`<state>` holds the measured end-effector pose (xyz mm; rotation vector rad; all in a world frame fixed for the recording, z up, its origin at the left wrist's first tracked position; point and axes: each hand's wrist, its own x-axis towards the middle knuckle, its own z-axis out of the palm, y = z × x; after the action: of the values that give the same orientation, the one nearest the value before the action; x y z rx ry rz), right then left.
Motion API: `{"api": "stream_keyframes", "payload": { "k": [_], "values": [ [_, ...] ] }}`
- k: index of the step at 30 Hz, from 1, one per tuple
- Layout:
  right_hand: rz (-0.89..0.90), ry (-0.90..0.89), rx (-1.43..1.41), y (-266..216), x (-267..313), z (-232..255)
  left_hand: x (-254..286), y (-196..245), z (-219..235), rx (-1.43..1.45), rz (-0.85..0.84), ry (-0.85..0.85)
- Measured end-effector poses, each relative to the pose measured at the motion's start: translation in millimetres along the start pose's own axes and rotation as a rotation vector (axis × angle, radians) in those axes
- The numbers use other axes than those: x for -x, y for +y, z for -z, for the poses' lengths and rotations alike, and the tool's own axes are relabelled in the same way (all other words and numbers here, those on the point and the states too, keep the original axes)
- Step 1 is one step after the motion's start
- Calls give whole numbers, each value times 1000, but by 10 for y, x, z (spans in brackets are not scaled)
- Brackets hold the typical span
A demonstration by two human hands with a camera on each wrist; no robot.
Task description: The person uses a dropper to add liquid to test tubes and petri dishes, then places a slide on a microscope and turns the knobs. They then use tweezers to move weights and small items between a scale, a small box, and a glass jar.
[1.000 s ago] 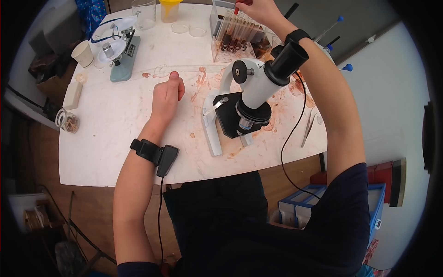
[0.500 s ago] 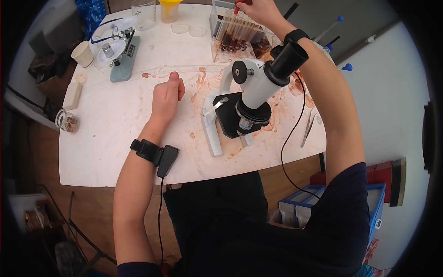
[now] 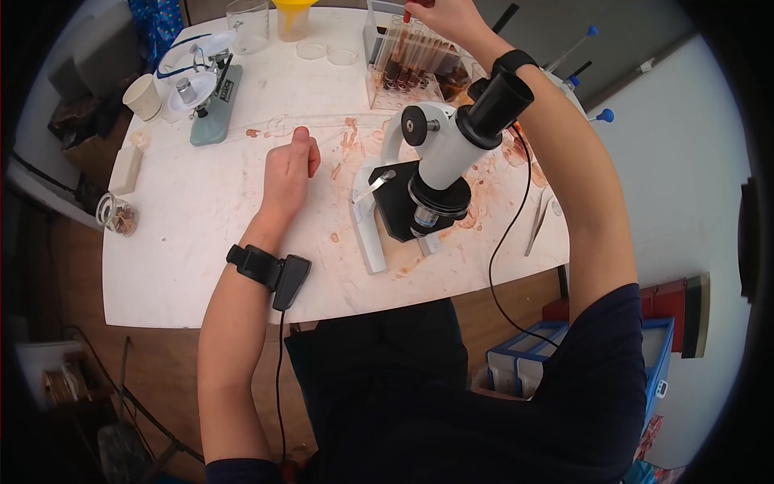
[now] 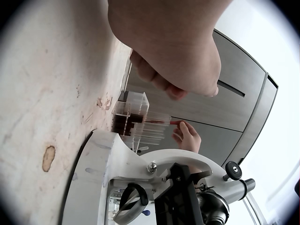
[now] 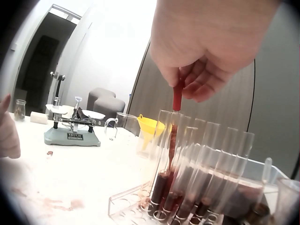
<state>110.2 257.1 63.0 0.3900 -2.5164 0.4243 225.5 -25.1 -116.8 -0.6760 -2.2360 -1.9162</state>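
Note:
In the right wrist view the right hand (image 5: 211, 47) pinches the red bulb (image 5: 177, 96) of a dropper. The dropper's stem (image 5: 172, 145) is inside a test tube, its lower part stained dark red. Several tubes of dark liquid (image 5: 159, 187) stand in a clear rack (image 5: 110, 206), also seen at the back in the head view. The left hand (image 3: 288, 173) lies on the white table (image 3: 185, 274) left of the microscope (image 3: 447, 153), fingers curled in, thumb extended, holding nothing visible.
A balance (image 3: 213, 113), a paper cup (image 3: 143, 97), a white block (image 3: 125, 168) and a glass jar (image 3: 118, 214) stand on the left. Beyond are petri dishes (image 3: 342, 56) and a yellow funnel (image 3: 293, 3). Tweezers (image 3: 535, 226) lie at the right; a cable (image 3: 493, 266) hangs beside the microscope.
The right hand and its dropper appear slightly further left and up in the head view, but the whole table scene has shifted a little too. The left hand keeps its pose.

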Motion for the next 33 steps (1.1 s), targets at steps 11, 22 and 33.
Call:
{"api": "stream_keyframes", "payload": {
  "k": [11,22,33],
  "values": [
    [2,4,15,-10,-2,60,13,73,-11,-27,38,-13],
    [9,56,33,12,6,60,11,61,-14,-28,21,-11],
    [-37,31,14,-83,-6,180,12,75,-17,-31,21,-2]
  ]
}}
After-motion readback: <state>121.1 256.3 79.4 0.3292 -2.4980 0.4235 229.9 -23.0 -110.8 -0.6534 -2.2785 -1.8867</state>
